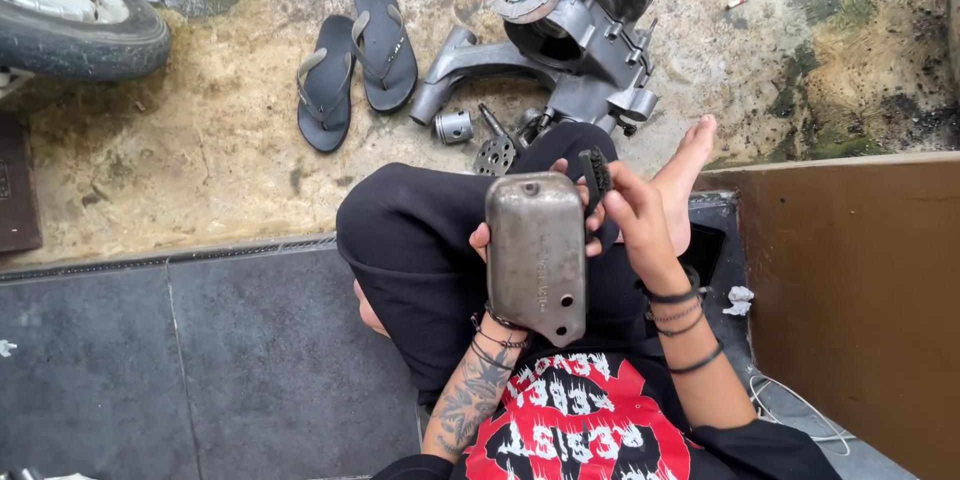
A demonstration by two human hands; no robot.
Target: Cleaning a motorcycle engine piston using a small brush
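Red-printed shirt point(585, 420) filled the bottom edge; above it, the left hand point(487, 240) gripped a grey metal cover point(537, 255) from behind, fingers point(594, 245) wrapped round its edges, holding it upright over the crossed legs point(430, 240). Right hand point(630, 205) was closed on a small black brush point(597, 178), bristles just beside the cover's upper right corner. Engine casing point(580, 30), piston point(454, 127) and sandals point(355, 55) lay on the wet concrete ahead, near a wheel point(70, 5). Likely risks: the cover, held by one hand only, could slip onto the legs under hard brushing; loosened grit could spatter towards the face.
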